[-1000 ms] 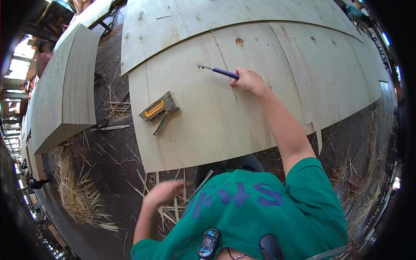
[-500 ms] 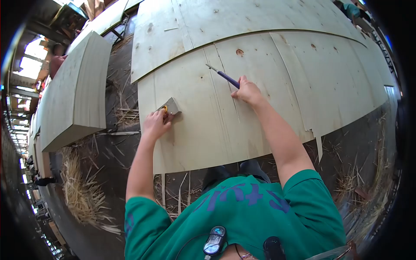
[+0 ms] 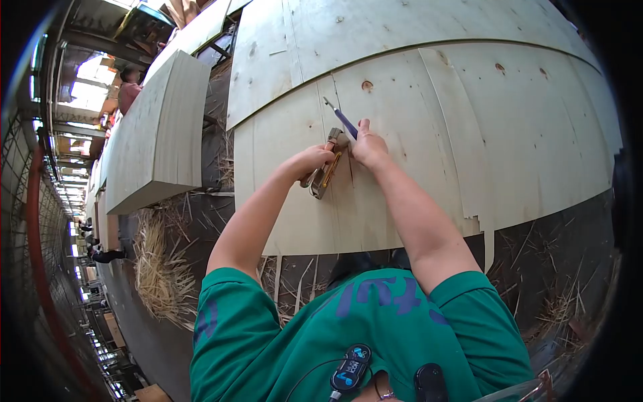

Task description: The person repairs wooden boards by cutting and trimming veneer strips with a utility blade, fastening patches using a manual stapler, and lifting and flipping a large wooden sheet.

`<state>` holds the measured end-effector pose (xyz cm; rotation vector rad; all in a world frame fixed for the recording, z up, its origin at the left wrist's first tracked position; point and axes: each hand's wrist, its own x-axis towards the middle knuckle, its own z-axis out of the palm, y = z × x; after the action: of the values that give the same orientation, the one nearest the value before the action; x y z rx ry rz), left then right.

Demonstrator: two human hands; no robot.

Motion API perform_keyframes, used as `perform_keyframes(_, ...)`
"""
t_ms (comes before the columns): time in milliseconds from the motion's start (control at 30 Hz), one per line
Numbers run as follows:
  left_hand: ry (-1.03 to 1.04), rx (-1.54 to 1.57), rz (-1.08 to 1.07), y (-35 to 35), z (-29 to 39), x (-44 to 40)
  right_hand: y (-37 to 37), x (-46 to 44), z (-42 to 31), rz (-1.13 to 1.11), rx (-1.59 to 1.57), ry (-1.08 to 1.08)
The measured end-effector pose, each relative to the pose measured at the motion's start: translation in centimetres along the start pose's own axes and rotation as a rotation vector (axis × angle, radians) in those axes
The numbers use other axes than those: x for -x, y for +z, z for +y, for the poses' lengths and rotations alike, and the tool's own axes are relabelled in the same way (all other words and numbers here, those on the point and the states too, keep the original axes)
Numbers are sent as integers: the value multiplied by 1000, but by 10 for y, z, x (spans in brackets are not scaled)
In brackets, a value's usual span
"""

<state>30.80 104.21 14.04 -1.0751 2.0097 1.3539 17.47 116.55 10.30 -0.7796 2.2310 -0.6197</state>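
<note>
My right hand [image 3: 370, 146] is closed round the blue handle of a slim knife [image 3: 344, 121], whose narrow metal end points away from me over the wood sheet. Close beside it on the left, my left hand [image 3: 313, 161] grips a metal hand tool [image 3: 323, 179] with a yellow-orange part; its exact kind is not clear. The tool is tilted, one end near the right hand, over a dark split [image 3: 350, 167] in the pale veneer sheet [image 3: 288, 224]. Whether the tool touches the sheet, I cannot tell.
Another veneer sheet [image 3: 375, 23] overlaps the far side. A thick stack of sheets [image 3: 157, 127] stands at left. Straw-like wood strips [image 3: 161, 268] litter the floor, and a torn strip [image 3: 489, 249] hangs off the near edge. A person [image 3: 129, 90] is beyond the stack.
My left hand has moved right with the metal tool, turning it, and is now beside my right hand. The knife has shifted slightly and points more steeply away. The view has turned a little.
</note>
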Motion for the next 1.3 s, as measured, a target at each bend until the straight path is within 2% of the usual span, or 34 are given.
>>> perform_keyframes(167, -7, -144, 120, 15, 20, 18, -4, -3, 4, -16, -56, -37)
perform_keyframes(300, 109, -262, 459, 35, 7, 4, -10, -12, 19, 29, -314, -35)
perform_keyframes(367, 180, -314, 609, 47, -6, -3, -26, -26, 40, 39, -525, -134)
perform_keyframes(400, 132, -282, 573, 51, -13, -1, -28, -22, 54, 30, -623, -182)
perform_keyframes(467, 79, -233, 521, 44, 0, 3, -75, 10, 60, -20, -861, -117)
perform_keyframes(533, 126, -266, 501, 56, -2, 18, -120, 42, 89, 95, -786, -129)
perform_keyframes(567, 152, -281, 487, 65, -4, 23, -139, 67, 102, 240, -736, -92)
perform_keyframes(633, 181, -191, 289, 100, -37, 61, -169, 103, 167, 406, -543, -39)
perform_keyframes(667, 228, -281, 244, 120, -60, 85, -180, 133, 185, 501, -347, 40)
perform_keyframes(700, 211, -360, 198, 134, -71, 118, -183, 147, 240, 523, -280, 140)
perform_keyframes(767, 345, -393, 96, 164, -115, 162, -176, 212, 285, 618, -70, 275)
perform_keyframes(800, 311, -427, -44, 158, -114, 189, -163, 236, 301, 674, 11, 326)
perform_keyframes(867, 347, -673, -75, 151, -139, 215, -140, 276, 294, 577, -81, 433)
perform_keyframes(900, 386, -677, 51, 145, -165, 214, -127, 292, 287, 526, -129, 484)
perform_keyframes(1000, 461, -606, 419, 91, -212, 212, -79, 306, 275, 443, -482, 319)
perform_keyframes(1133, 218, -570, 601, 39, -270, 212, -24, 304, 222, 375, -567, 287)
perform_keyframes(1200, 192, -517, 640, 33, -302, 211, 0, 315, 178, 311, -733, 225)
perform_keyframes(1267, 256, -554, 668, 32, -336, 201, 17, 308, 167, 356, -692, 230)
perform_keyframes(1300, 347, -638, 748, 36, -354, 196, 19, 305, 148, 424, -543, 196)
